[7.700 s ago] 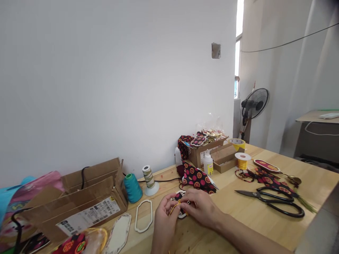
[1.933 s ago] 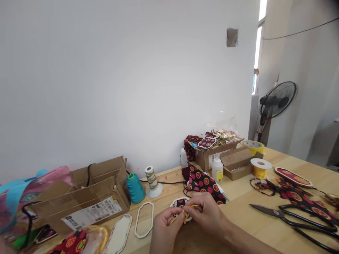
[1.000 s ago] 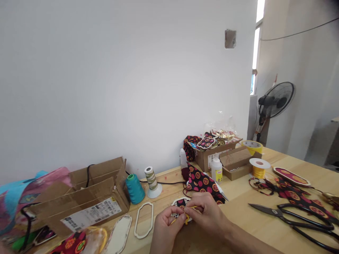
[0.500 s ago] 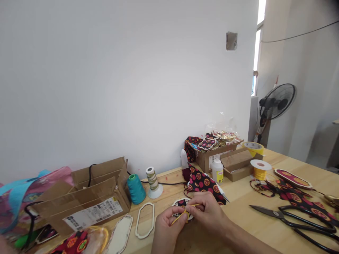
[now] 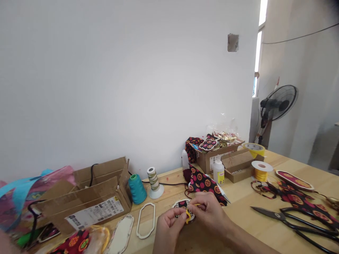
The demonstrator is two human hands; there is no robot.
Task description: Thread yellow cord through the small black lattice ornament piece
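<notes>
The left hand (image 5: 169, 227) and the right hand (image 5: 212, 211) each pinch a yellow cord (image 5: 188, 218) between thumb and forefinger, at the near edge of a lattice-bordered fabric ornament (image 5: 181, 204) on the wooden desk (image 5: 238, 203). Left of the ornament lies a white scalloped frame (image 5: 154, 215); just behind it, a piece of patterned black cloth (image 5: 203, 182). The black-handled scissors (image 5: 281, 216) lie well to the ornament's right, a spool of yellow cord (image 5: 261, 173) beyond them, farther back than the ornament.
</notes>
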